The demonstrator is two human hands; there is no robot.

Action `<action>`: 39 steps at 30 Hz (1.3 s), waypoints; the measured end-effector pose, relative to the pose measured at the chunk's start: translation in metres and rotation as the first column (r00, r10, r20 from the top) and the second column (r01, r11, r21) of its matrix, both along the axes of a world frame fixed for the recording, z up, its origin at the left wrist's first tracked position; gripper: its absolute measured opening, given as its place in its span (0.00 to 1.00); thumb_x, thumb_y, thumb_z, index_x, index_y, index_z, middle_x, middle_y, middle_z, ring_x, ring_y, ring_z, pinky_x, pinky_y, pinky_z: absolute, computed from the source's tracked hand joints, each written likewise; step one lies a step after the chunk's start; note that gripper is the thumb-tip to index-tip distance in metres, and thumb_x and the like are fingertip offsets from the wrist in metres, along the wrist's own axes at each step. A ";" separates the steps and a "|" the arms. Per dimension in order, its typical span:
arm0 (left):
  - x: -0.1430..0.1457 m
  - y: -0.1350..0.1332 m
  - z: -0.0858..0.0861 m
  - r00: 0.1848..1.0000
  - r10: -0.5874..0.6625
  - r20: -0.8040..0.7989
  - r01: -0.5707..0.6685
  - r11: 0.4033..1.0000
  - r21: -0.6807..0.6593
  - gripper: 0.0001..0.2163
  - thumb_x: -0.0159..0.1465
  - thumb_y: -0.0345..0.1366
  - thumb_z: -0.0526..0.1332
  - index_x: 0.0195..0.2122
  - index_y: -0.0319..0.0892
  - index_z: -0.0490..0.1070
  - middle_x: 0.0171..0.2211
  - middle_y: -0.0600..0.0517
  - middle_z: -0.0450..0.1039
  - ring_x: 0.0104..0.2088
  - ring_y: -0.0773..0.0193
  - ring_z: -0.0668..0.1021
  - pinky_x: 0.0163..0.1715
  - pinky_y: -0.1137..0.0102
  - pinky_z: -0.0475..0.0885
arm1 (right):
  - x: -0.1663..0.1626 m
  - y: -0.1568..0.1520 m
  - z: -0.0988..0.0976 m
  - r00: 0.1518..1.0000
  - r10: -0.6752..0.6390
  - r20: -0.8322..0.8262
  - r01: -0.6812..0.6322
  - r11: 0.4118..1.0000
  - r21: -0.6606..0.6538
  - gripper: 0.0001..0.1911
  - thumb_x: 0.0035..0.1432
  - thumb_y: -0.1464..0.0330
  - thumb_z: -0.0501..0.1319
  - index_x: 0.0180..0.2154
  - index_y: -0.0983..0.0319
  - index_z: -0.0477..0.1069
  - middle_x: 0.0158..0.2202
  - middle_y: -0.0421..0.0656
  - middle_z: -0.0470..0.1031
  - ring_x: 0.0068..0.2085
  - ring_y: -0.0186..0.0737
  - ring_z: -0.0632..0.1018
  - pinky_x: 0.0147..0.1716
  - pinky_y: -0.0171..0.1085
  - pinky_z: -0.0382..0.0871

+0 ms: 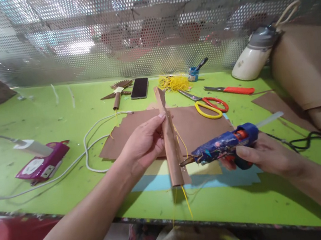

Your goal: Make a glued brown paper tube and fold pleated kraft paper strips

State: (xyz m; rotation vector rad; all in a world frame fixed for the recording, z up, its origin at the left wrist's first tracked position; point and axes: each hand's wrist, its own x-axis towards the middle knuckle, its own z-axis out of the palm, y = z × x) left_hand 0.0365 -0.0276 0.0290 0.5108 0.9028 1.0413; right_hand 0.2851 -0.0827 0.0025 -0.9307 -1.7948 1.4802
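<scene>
My left hand [144, 143] is closed around a folded strip of brown paper [171, 146], held upright over the green table [40, 110]. Yellow strands [186, 201] hang from the strip's lower end. My right hand [268, 155] grips a blue hot glue gun [225, 146] with a finger on its red trigger. The gun's nozzle touches the right edge of the strip near its lower half. A clear glue stick [270, 119] pokes out of the gun's back.
Brown paper sheets [197, 124] and blue and yellow paper [158, 181] lie under my hands. Behind are yellow-and-red scissors [208, 106], an orange-handled knife [232, 90], a phone [139, 87], a yellow thread bundle [173, 82], a pink power strip [44, 162], cables and brown paper rolls [310, 64].
</scene>
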 end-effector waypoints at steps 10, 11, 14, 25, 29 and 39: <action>-0.004 0.001 0.002 1.000 0.027 0.016 -0.027 0.999 0.028 0.09 0.65 0.27 0.54 0.35 0.32 0.74 0.26 0.48 0.75 0.24 0.68 0.76 0.26 0.74 0.75 | 0.002 -0.001 -0.006 0.998 0.069 -0.009 -0.069 0.996 -0.051 0.18 0.63 0.56 0.54 0.30 0.62 0.71 0.29 0.44 0.72 0.31 0.36 0.72 0.28 0.34 0.62; -0.003 0.001 0.003 0.999 0.029 0.022 -0.030 0.999 0.027 0.09 0.65 0.28 0.54 0.35 0.32 0.74 0.26 0.48 0.75 0.23 0.68 0.76 0.26 0.74 0.75 | 0.002 -0.001 -0.006 0.997 0.075 -0.014 -0.075 0.996 -0.048 0.18 0.63 0.57 0.54 0.30 0.62 0.71 0.29 0.43 0.72 0.30 0.36 0.72 0.28 0.34 0.62; -0.003 0.001 0.005 0.998 0.030 0.055 -0.032 0.999 0.019 0.09 0.66 0.29 0.54 0.36 0.33 0.74 0.26 0.48 0.75 0.23 0.69 0.75 0.26 0.74 0.75 | 0.003 -0.002 -0.006 0.995 0.088 -0.037 -0.090 0.995 -0.048 0.16 0.63 0.57 0.54 0.32 0.61 0.71 0.29 0.43 0.72 0.31 0.36 0.72 0.28 0.33 0.62; -0.006 0.005 0.001 0.994 0.069 0.085 -0.077 0.992 0.095 0.08 0.65 0.28 0.55 0.36 0.32 0.74 0.28 0.49 0.75 0.23 0.71 0.75 0.27 0.74 0.76 | 0.006 -0.003 -0.008 0.993 0.064 -0.096 -0.071 0.995 -0.071 0.16 0.61 0.57 0.55 0.34 0.62 0.73 0.28 0.44 0.74 0.30 0.38 0.73 0.26 0.34 0.63; -0.005 0.003 0.000 0.993 0.096 0.073 -0.100 0.993 0.061 0.07 0.65 0.28 0.56 0.36 0.33 0.74 0.29 0.49 0.76 0.24 0.71 0.76 0.28 0.76 0.75 | 0.000 -0.002 0.000 0.996 0.052 -0.079 -0.059 0.994 -0.096 0.18 0.61 0.56 0.56 0.33 0.63 0.73 0.28 0.46 0.73 0.30 0.39 0.73 0.27 0.35 0.64; -0.004 0.003 0.001 0.993 0.088 0.078 -0.094 0.993 0.073 0.07 0.65 0.29 0.57 0.37 0.33 0.74 0.29 0.49 0.76 0.23 0.71 0.76 0.27 0.75 0.76 | -0.003 0.001 -0.009 0.982 0.068 -0.177 -0.087 0.991 -0.098 0.16 0.63 0.59 0.53 0.37 0.64 0.73 0.31 0.47 0.75 0.33 0.39 0.75 0.30 0.34 0.66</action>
